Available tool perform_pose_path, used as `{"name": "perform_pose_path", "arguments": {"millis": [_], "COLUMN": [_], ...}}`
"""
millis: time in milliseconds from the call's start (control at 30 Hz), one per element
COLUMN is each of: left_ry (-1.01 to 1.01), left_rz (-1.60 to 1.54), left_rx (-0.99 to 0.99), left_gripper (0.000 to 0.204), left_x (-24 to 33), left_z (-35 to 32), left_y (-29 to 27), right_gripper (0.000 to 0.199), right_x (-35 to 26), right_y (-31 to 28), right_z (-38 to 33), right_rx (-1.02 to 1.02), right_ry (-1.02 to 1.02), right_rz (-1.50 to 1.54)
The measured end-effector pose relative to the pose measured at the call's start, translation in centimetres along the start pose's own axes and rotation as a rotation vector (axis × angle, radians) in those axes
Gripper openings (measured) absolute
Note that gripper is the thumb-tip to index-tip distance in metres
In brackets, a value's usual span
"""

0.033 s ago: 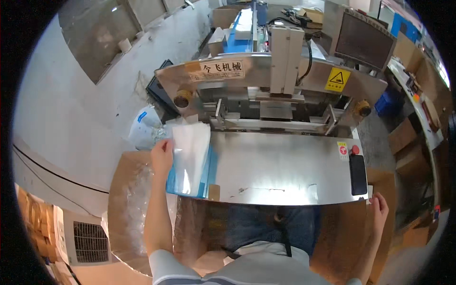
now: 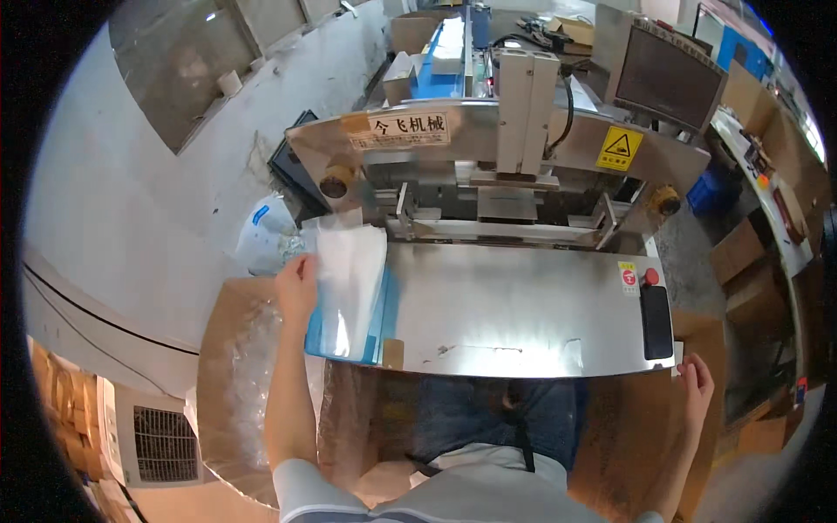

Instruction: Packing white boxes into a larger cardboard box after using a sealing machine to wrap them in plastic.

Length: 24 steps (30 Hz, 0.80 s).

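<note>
At the left end of the steel worktop (image 2: 488,305), a stack of clear and whitish plastic bags (image 2: 353,275) lies in a blue tray (image 2: 390,305). My left hand (image 2: 297,286) is at the stack's left edge, its fingers closed in a pinch on a clear plastic bag. Beyond the worktop's right front corner is my right hand (image 2: 695,383), fingers curled together near a small white piece (image 2: 678,354). Whether anything is between those fingers is hidden. The machine's press head (image 2: 526,113) stands over the far side of the worktop.
A red button (image 2: 650,276) and a black panel (image 2: 656,322) sit at the worktop's right end. Below left, an open cardboard box (image 2: 218,366) holds clear plastic. A monitor (image 2: 670,74) stands behind on the right, and a blue conveyor (image 2: 436,78) runs away at the back.
</note>
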<state>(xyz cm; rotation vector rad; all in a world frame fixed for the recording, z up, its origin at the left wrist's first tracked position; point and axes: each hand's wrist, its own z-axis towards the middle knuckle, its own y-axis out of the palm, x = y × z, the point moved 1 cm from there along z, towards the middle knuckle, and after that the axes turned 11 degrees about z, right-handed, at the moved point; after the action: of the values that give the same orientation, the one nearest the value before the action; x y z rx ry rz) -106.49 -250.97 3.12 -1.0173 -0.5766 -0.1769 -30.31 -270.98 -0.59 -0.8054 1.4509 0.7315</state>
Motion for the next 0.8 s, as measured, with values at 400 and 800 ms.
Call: {"name": "perform_pose_path", "arguments": {"millis": [400,800], "left_ry": [0.467,-0.221], "left_rz": [-0.368,-0.776], "left_rx": [-0.374,-0.758], "left_gripper": [0.019,0.018], "left_x": [23.3,23.4], "left_z": [-13.2,-20.2], "left_y": [-2.4,2.3], "right_gripper": [0.057,0.014], "right_x": [-13.9,-12.0], "right_y": [24.3,26.6], "right_z": [-6.1,-6.3], "right_rx": [-0.441,-0.529], "right_ry": [-0.773,-1.017], "right_rz": [-0.089,-0.117]}}
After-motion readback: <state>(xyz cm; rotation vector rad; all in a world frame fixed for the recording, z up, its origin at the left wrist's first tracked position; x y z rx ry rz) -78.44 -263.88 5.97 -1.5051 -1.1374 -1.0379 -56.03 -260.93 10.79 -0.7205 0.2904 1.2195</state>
